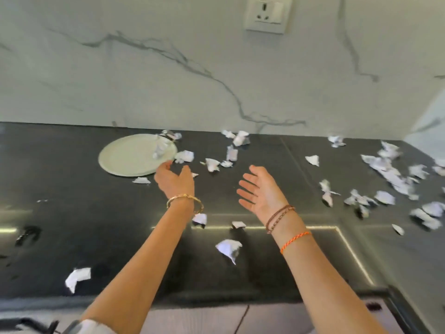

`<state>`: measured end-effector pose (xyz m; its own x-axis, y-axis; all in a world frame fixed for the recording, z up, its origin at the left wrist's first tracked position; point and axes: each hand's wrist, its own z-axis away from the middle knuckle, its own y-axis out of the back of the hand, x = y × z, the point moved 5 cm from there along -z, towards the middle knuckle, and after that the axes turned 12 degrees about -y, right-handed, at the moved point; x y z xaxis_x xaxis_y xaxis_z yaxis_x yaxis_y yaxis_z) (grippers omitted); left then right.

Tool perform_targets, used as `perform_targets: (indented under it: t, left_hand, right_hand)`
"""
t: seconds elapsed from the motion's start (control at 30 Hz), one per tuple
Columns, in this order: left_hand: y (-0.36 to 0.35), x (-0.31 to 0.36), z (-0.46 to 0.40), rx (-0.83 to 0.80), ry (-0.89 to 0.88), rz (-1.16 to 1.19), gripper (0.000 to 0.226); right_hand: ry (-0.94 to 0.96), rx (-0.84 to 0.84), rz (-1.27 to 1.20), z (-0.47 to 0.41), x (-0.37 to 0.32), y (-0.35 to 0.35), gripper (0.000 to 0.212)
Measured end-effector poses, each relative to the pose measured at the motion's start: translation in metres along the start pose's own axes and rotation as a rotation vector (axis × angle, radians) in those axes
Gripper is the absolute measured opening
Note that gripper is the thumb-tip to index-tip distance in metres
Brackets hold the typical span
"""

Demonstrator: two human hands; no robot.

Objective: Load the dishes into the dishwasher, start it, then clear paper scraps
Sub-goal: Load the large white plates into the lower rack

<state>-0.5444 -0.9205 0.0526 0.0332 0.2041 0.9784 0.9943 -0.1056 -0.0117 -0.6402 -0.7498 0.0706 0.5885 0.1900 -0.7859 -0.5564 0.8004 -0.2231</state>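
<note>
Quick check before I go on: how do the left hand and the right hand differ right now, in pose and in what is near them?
The left hand reaches to the rim of the pale plate; the right hand hangs over bare dark counter. The left hand shows its back, fingers slightly bent; the right hand shows its palm, fingers spread. The left wrist wears a gold bangle; the right wears cord bracelets. Both hold nothing, with paper scraps around.

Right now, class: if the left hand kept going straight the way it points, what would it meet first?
Probably the near right rim of the plate; the left hand is nearly there, though its height above the counter is unclear.
</note>
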Motion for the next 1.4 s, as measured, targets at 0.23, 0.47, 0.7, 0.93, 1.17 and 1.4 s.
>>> perform_targets:
  t: [0.23,0.47,0.7,0.93,1.17,1.4]
  left_hand:
    - [0.062,-0.034,-0.122,0.191,0.127,-0.356,0.052]
    - [0.086,-0.064,-0.196,0.091,0.3,-0.596,0.055]
    - [0.075,-0.067,-0.225,0.106,0.394,-0.517,0.049]
    - [0.04,-0.024,-0.225,0.074,0.155,-0.433,0.038]
    - [-0.026,0.045,-0.193,-0.018,-0.425,-0.244,0.026]
    - [-0.066,0.073,-0.145,-0.096,-0.673,0.141,0.025]
  right_hand:
    - [-0.2,-0.232,0.06,-0.081,-0.004,-0.114,0.058]
    - [-0.319,-0.268,-0.085,-0.138,0.008,-0.169,0.07]
    - [-0.423,-0.268,-0.202,-0.174,-0.005,-0.172,0.056]
    - [-0.515,-0.369,-0.287,-0.182,-0.005,-0.155,0.046]
    - [-0.327,-0.331,-0.237,-0.173,-0.02,-0.124,0.031]
    - [-0.202,-0.197,-0.208,-0.146,-0.067,-0.069,0.03]
